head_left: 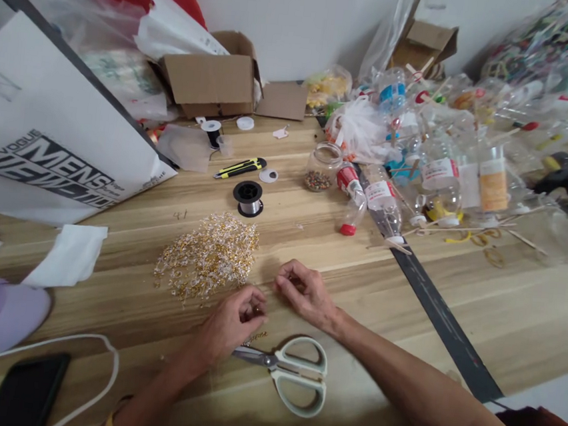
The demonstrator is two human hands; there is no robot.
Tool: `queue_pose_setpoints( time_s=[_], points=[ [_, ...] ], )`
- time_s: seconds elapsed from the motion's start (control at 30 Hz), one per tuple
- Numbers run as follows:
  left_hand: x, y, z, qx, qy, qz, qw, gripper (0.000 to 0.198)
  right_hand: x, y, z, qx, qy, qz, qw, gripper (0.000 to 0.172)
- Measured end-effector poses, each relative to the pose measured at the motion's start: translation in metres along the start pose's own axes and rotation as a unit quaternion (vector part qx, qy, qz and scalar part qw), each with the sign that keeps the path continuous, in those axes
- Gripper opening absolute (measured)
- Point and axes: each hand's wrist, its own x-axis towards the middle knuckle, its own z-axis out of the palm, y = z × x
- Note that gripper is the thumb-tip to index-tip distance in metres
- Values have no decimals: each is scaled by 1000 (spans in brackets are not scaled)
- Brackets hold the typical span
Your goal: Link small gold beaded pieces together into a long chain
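Observation:
My left hand [231, 320] is closed with curled fingers, resting just right of a pile of gold and clear beads [210, 253]. A tiny dark spot shows at its fingertips, too small to name. To its right my right hand [307, 294] is pinched, thumb against index finger. Whatever it holds is too fine to see. The two hands are a short gap apart, low over the table. Scissors [294, 368] with pale handles lie below them, blades toward my left wrist. A short strand of small beads [256, 337] lies beside the blades.
Behind the pile stand a spool of clear line [248, 199], a utility knife [241, 168] and a jar of small beads [321, 168]. Plastic bottles [383, 199] crowd the right. A phone [26, 389], white cable [111, 364] and white box [46, 123] are left.

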Motion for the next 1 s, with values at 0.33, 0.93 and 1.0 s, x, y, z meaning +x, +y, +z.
queue_pose_setpoints(
  time_s=[0.33, 0.93, 1.0],
  points=[
    [-2, 3, -9, -73, -55, -22, 996, 20, 1, -2, -1, -69, 0, -29, 997, 11],
    [-6, -7, -17, -125, -92, 20, 988, 22, -14, -15, 14, -191, -99, -198, 956, 13],
    [-7, -8, -18, -126, -93, 22, 987, 21, -15, -11, 15, -253, -113, -203, 939, 17]
  ],
)
